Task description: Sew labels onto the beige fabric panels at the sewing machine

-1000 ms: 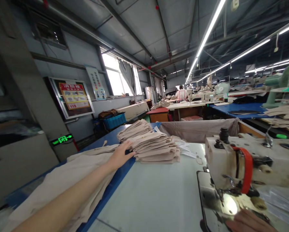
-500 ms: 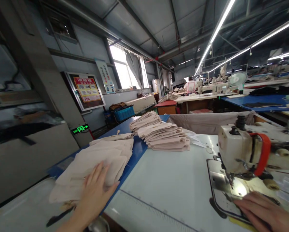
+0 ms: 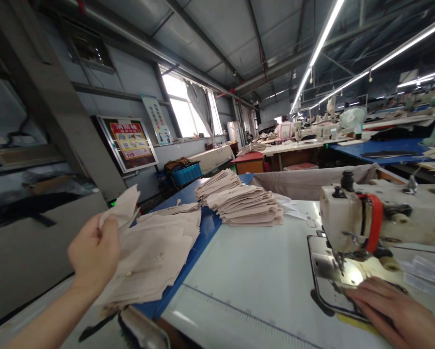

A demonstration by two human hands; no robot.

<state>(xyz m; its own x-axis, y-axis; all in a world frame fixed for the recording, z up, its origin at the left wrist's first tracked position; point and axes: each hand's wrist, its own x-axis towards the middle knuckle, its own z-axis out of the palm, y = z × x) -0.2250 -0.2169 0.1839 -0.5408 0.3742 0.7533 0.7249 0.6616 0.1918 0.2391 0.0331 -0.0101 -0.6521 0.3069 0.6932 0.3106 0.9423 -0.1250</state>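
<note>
My left hand (image 3: 95,247) is closed on a beige fabric piece (image 3: 125,206), whose free end sticks up above the fingers. Just right of that hand lies a spread pile of beige fabric pieces (image 3: 166,242), with small metal bits on the top one. My right hand (image 3: 392,305) rests by the metal plate of the sewing machine (image 3: 348,218), its fingertips near the lit needle area. Those fingers lie together, pointing left; whether anything is under them is hidden.
Folded stacks of beige fabric (image 3: 246,206) stand at the far side of the pale worktable (image 3: 246,261), which has a printed ruler scale along its near edge. White strips (image 3: 430,274) lie right of the machine. A blue crate (image 3: 186,173) stands by the wall.
My left hand has risen off the pile and moved left, taking up a fabric piece. My right hand stays at the machine plate. The view has shifted slightly.
</note>
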